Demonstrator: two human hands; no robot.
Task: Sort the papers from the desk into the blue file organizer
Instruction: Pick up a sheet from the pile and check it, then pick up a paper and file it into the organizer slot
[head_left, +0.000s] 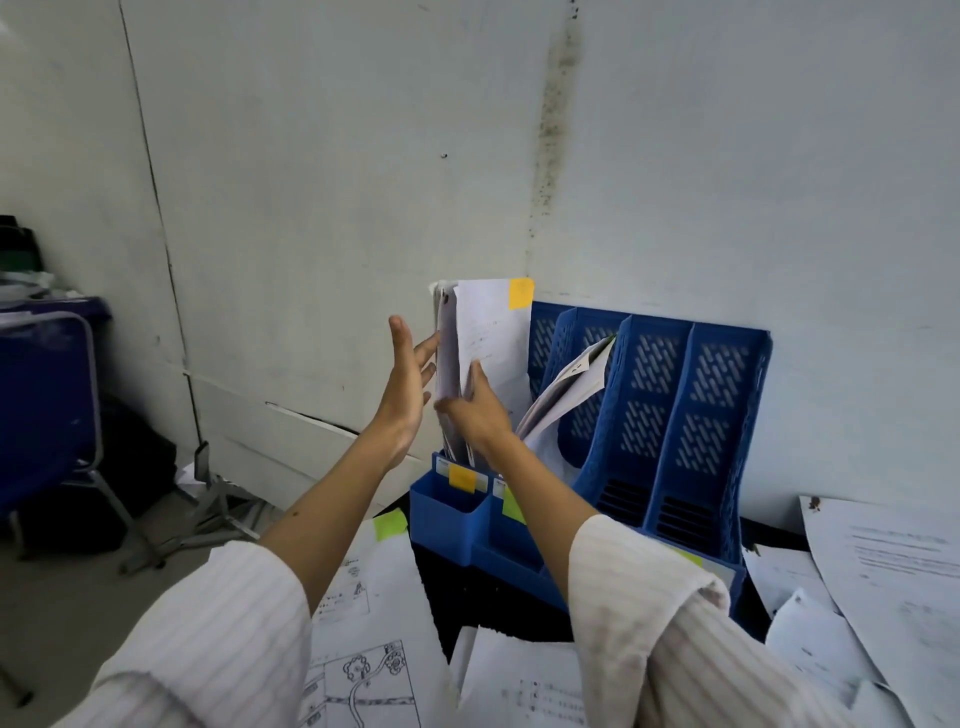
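The blue file organizer (696, 415) stands on the desk against the wall, with several upright slots. A sheaf of white papers (483, 343) with an orange sticky note at its top corner stands upright in the leftmost slot. My right hand (480, 413) grips the sheaf low down, thumb on its front. My left hand (408, 387) is held flat beside the sheaf, fingers straight, fingertips touching its left edge. Curled papers (563, 397) lean in the second slot. Loose printed sheets (379, 623) cover the desk in front.
More loose sheets (893, 566) lie on the desk at the right. A green sticky note (389, 524) sits on a sheet left of the organizer. A blue chair (44, 410) stands on the floor at the left. The white wall is close behind the organizer.
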